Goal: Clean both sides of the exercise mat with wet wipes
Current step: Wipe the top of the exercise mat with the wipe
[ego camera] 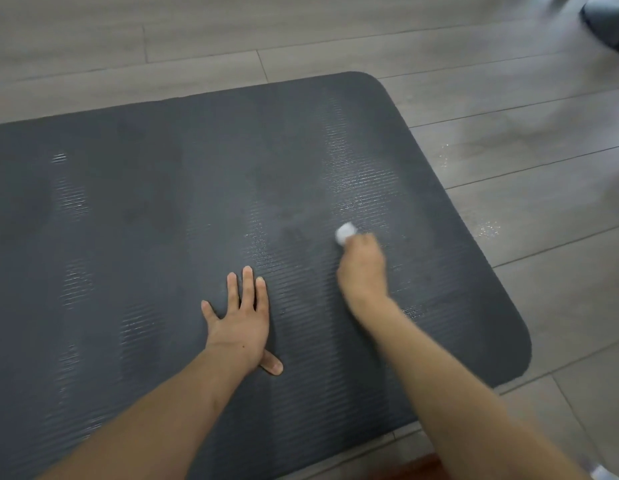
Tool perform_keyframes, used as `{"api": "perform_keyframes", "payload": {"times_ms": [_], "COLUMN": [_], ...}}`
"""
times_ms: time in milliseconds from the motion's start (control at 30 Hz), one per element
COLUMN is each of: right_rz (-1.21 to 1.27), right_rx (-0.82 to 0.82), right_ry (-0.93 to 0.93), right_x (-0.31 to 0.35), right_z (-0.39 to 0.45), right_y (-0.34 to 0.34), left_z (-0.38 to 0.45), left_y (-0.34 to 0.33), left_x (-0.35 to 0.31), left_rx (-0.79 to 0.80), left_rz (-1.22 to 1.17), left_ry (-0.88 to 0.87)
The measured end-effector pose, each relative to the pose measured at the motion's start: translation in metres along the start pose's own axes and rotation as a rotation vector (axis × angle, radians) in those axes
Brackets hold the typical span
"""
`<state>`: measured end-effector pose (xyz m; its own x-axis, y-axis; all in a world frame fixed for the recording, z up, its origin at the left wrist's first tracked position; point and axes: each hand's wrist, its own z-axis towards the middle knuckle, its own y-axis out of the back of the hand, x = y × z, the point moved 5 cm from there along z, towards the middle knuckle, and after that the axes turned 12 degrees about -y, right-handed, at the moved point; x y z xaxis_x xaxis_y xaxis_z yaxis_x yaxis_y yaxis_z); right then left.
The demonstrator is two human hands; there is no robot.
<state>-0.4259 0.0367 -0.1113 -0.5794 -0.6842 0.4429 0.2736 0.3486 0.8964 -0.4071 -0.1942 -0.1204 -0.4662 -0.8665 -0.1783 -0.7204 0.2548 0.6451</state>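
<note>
A dark grey ribbed exercise mat (155, 209) lies flat on the floor and fills most of the view; its right end with rounded corners is visible. Shiny damp streaks run across it. My right hand (363, 268) is blurred and closed around a balled white wet wipe (345, 233), which it presses onto the mat's right part. My left hand (240, 320) lies flat on the mat with fingers spread, palm down, just left of the right hand.
Grey wood-look floor planks (543, 209) surround the mat at the back and right, with wet glints near the mat's right edge. A dark rounded object (609, 22) sits at the top right corner. A reddish-brown strip (422, 465) shows at the bottom edge.
</note>
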Motion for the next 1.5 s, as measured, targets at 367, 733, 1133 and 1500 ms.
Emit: {"api": "perform_keyframes", "payload": {"times_ms": [367, 733, 1133, 1500], "right_rz": [-0.17, -0.224, -0.124, -0.061], "right_rx": [-0.123, 0.03, 0.057, 0.284], "right_ry": [-0.139, 0.028, 0.134, 0.38], "right_x": [-0.117, -0.145, -0.13, -0.084], "right_z": [-0.002, -0.028, -0.046, -0.133], "right_y": [0.073, 0.088, 0.078, 0.035], "left_z": [-0.001, -0.005, -0.004, -0.006], "left_y": [0.002, 0.006, 0.004, 0.006], "left_x": [0.0, -0.004, -0.003, -0.005], "left_rx": [-0.004, 0.007, 0.016, 0.007], "left_rz": [0.006, 0.012, 0.022, 0.043], "left_ry": [0.012, 0.026, 0.031, 0.025]}}
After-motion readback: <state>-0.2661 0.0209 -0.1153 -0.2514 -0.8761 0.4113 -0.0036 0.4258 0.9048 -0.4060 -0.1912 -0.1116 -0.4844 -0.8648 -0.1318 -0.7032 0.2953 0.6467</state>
